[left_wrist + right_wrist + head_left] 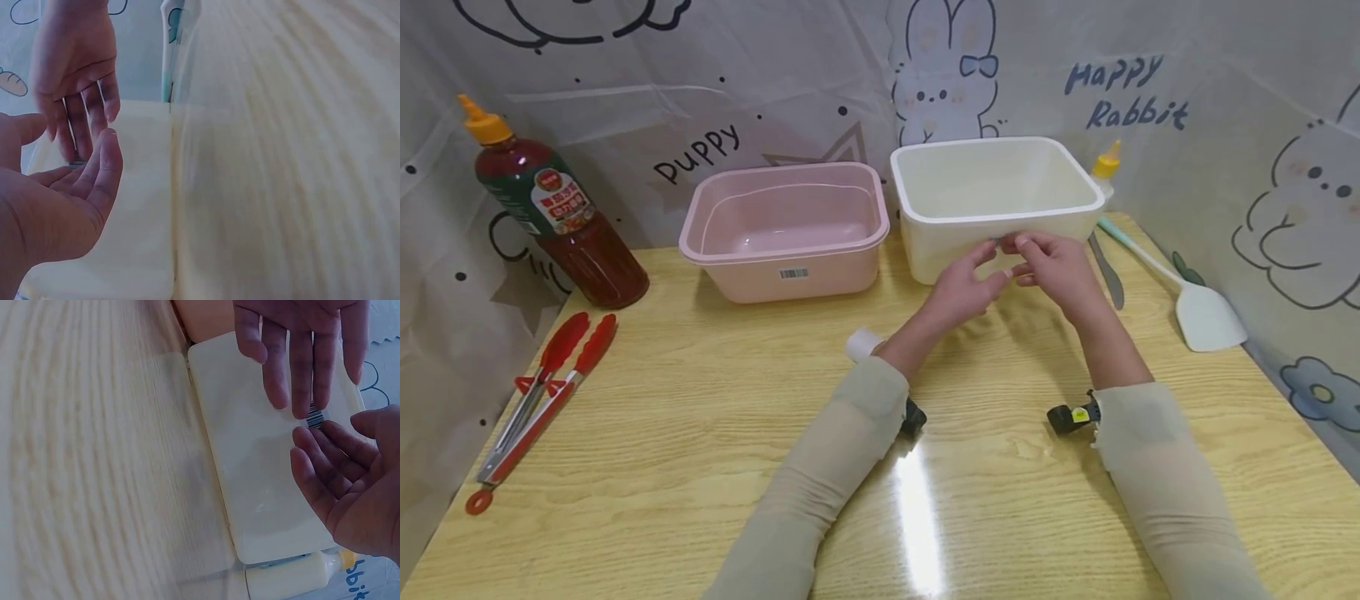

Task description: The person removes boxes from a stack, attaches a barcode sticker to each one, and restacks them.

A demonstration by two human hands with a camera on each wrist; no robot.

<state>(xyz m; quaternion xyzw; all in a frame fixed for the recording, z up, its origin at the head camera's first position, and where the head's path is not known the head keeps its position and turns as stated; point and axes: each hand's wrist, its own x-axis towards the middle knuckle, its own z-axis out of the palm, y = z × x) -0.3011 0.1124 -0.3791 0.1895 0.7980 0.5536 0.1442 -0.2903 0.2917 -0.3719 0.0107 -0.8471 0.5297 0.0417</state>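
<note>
A white plastic basin (928, 250) stands at the back of the table, with a barcode label (315, 417) on its front wall. Both hands are at that wall, palms partly turned toward each other. My left hand (964, 290) has its fingers extended, fingertips close to the label. From the other side my right hand (1060, 268) reaches to the label with fingers gently bent. In the right wrist view the label shows between the two sets of fingertips. Whether the fingertips touch the basin cannot be told. No object shows in either hand.
Left of the white basin is a pink basin (790, 279). A sauce bottle (561, 217) and red-handled tongs (542, 400) lie further left. On the right are a yellow-capped bottle (1105, 171), a knife (1107, 273) and a white spatula (1208, 318). A white cylinder (861, 343) sits by my left wrist.
</note>
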